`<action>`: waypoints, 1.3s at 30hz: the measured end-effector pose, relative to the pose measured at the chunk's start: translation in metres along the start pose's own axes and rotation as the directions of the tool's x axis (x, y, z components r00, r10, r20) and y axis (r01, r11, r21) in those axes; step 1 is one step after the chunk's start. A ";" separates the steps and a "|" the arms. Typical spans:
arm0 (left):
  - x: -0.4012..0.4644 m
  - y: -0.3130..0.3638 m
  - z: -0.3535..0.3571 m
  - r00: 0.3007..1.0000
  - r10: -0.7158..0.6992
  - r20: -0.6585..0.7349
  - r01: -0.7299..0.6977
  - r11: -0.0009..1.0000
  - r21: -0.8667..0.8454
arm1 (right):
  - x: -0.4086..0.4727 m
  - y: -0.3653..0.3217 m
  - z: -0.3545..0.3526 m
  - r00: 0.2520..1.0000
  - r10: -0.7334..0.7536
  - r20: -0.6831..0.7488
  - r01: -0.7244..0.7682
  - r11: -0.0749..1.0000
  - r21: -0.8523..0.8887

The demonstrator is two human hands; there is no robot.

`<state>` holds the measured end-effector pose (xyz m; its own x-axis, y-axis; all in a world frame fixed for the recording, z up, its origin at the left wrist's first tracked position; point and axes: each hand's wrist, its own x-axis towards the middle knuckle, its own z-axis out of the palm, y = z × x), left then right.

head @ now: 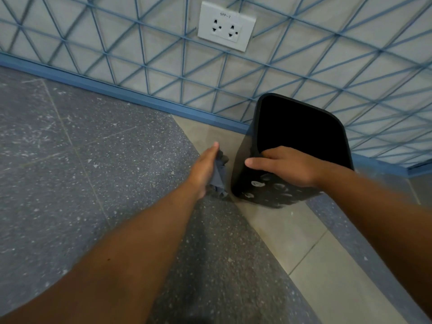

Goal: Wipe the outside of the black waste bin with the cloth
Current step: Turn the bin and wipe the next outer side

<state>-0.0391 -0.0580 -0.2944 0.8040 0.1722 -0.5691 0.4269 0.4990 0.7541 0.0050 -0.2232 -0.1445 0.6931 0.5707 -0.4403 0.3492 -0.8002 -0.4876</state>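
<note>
Against the blue skirting (131,95), the black plastic waste bin (301,136) stands on the floor, open floor to its left. Right hand (287,166) grips its near rim; left hand (205,167) clutches the crumpled grey cloth (219,176) just beside the bin's left wall.

We read only a small handwritten mark, roughly "spp-7", on the wall socket (226,26) above both hands.
</note>
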 end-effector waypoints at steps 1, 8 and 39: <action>-0.003 0.000 0.001 1.000 0.005 0.026 -0.005 1.000 -0.003 | -0.005 0.005 -0.004 0.999 -0.029 0.034 0.030 0.998 -0.055; -0.014 -0.009 0.011 1.000 0.025 0.016 -0.023 0.996 -0.088 | -0.043 0.054 -0.014 0.999 0.009 0.047 0.007 0.941 -0.339; -0.009 -0.014 -0.011 0.996 0.074 -0.054 -0.071 0.996 0.063 | 0.008 -0.019 0.028 0.975 0.161 -0.153 -0.145 0.984 0.105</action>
<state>-0.0570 -0.0575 -0.3031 0.8099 0.2545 -0.5284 0.3939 0.4315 0.8116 -0.0136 -0.1985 -0.1601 0.8285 0.3998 -0.3920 0.1766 -0.8510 -0.4946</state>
